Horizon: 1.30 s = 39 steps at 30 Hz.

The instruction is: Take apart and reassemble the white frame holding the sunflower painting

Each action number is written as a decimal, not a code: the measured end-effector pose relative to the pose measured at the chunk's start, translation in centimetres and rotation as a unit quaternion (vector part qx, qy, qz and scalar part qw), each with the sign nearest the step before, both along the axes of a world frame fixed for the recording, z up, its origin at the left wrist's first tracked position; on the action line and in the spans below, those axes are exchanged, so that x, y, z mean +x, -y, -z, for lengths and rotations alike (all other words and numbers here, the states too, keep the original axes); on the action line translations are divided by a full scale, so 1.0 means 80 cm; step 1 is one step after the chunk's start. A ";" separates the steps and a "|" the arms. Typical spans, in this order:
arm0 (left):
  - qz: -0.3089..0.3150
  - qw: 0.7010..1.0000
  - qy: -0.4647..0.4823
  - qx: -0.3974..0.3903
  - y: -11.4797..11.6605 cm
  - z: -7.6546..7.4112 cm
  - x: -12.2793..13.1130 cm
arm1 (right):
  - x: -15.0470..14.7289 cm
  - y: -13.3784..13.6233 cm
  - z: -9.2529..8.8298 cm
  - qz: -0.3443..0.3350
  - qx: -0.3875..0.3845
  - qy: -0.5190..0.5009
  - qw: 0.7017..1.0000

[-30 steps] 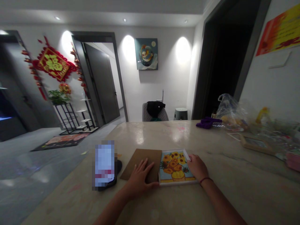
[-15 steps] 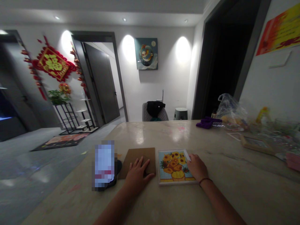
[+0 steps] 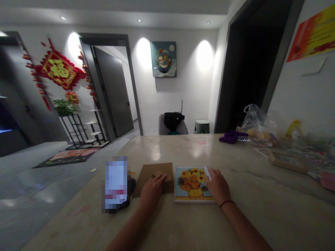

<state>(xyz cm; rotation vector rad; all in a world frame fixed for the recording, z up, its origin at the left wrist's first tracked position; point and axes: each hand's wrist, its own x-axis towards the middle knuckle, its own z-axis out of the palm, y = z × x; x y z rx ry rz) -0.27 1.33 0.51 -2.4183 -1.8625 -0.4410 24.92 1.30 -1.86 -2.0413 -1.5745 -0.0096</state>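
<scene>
My left hand (image 3: 154,188) is over a flat brown backing board (image 3: 149,169). Its fingers are drawn together and curled on the board, around what looks like a raised flap near its middle; the thumb is mostly hidden. To the right lies a sunflower picture in a thin white frame (image 3: 190,202), its picture side facing up. My right hand (image 3: 218,184) grips the frame's right edge, fingers bent over it, and covers part of that side. A narrow gap separates the board from the frame.
A phone-like device with a blurred screen (image 3: 115,181) stands left of the board. On the right of the table (image 3: 251,209) are a purple cloth (image 3: 231,136), a clear plastic bag (image 3: 258,122) and a wooden frame (image 3: 286,161). A chair (image 3: 163,125) stands beyond the far edge.
My left hand's fingers were spread flat on the board; now they are drawn together and curled. The framed picture and my right hand have shifted slightly left.
</scene>
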 end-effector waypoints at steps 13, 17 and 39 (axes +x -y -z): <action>-0.032 0.999 -0.021 0.026 -0.013 0.001 -0.019 | -0.074 0.020 -0.015 -0.195 0.064 -0.041 0.978; -0.037 0.997 0.042 0.046 -0.014 0.001 -0.019 | -0.071 0.018 -0.011 -0.199 0.066 -0.094 0.973; 0.144 0.963 -0.001 0.227 0.020 -0.012 0.006 | -0.100 0.027 -0.025 -0.258 -0.020 -0.619 0.742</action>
